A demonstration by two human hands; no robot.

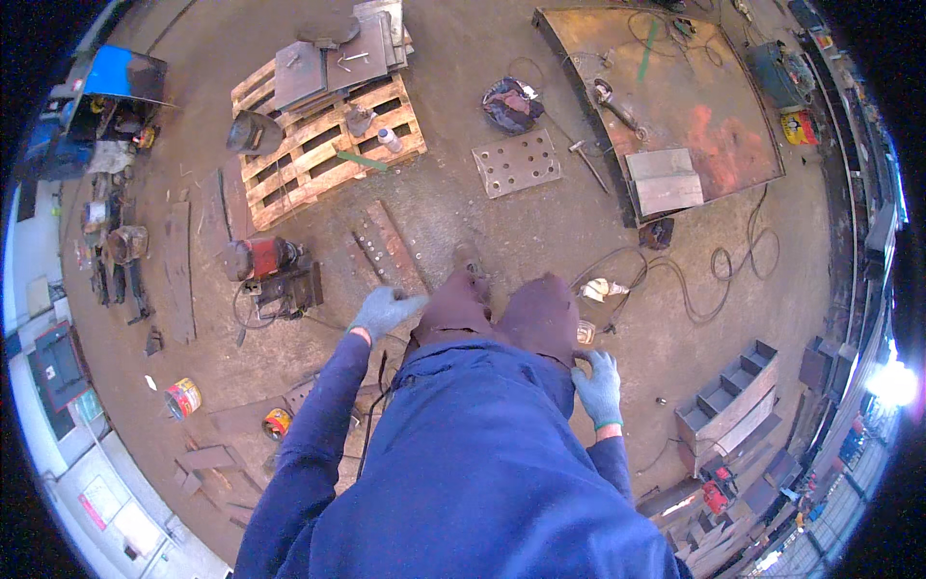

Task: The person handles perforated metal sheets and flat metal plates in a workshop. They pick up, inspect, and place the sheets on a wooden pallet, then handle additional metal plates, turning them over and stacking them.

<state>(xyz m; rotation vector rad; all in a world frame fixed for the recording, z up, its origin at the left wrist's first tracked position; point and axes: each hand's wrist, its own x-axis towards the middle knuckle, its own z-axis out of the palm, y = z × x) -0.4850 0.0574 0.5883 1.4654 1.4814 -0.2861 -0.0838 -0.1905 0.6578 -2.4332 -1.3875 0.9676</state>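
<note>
My left hand [388, 312], in a grey-blue glove, hangs beside my left thigh with its fingers loosely stretched and nothing in them. Beyond it on the floor lie rusty flat steel bars [394, 241], one with a row of holes. To its left stands a red and black power machine [265, 259] with a cable. My right hand [599, 388], gloved alike, hangs by my right hip, fingers apart and holding nothing. Close to it on the floor are a small clear container [585, 333] and a crumpled whitish cloth or glove [603, 289].
A wooden pallet [318, 154] bearing steel plates stands far left. Ahead lie a perforated steel plate [518, 164], a hammer [588, 166] and a filled bucket [513, 104]. A large rusty steel table [690, 82] is far right, with cables [709, 314] nearer. A compartmented metal box [728, 400] stands right.
</note>
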